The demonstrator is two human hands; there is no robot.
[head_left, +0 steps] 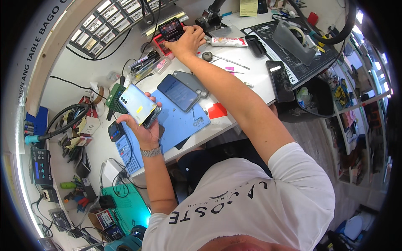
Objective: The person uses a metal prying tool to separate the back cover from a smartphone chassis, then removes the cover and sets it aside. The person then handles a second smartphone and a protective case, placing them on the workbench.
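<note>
Gripped edgewise by the left hand [144, 127], fingers clamped, the pale phone [138, 105] is judged light, slick, fragile — right hand [188, 41] fingers resting spread on a small dark device [171, 28].

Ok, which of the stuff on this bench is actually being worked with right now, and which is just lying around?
In hand:
- pale blue phone, held in the left hand
- small black device on a red holder, under the right hand

Lying about:
- dark phone on the blue mat
- black phone
- white tube
- tape dispenser
</note>
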